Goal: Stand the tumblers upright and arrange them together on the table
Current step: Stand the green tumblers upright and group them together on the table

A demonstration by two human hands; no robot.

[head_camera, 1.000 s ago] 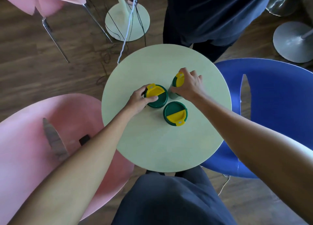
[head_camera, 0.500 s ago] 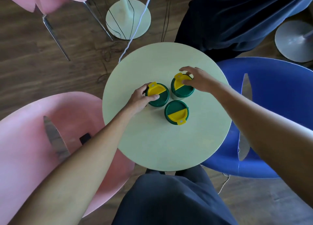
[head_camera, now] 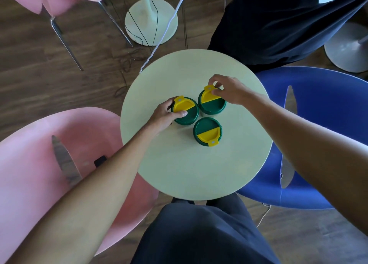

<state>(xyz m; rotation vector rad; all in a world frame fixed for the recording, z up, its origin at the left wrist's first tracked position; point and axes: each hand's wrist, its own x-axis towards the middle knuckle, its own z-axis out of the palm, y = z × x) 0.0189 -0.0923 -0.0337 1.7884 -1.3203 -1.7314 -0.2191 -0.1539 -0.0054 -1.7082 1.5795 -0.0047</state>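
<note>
Three green tumblers with green-and-yellow lids stand upright close together on the round pale table (head_camera: 195, 174). My left hand (head_camera: 166, 114) wraps the left side of the left tumbler (head_camera: 188, 113), thumb on its lid. My right hand (head_camera: 227, 88) rests its fingertips on the far rim and yellow flap of the right tumbler (head_camera: 213, 105). The near tumbler (head_camera: 208, 131) stands free, with no hand on it.
A pink chair (head_camera: 39, 164) sits at the left and a blue chair (head_camera: 322, 134) at the right of the table. Another person in dark clothes (head_camera: 278, 21) stands behind it. A white stand base (head_camera: 151, 23) with cables is on the wooden floor.
The right tumbler was tilted in my right hand a second ago and now stands upright. My right hand has shifted from its side to its lid. My left hand has stayed on the left tumbler.
</note>
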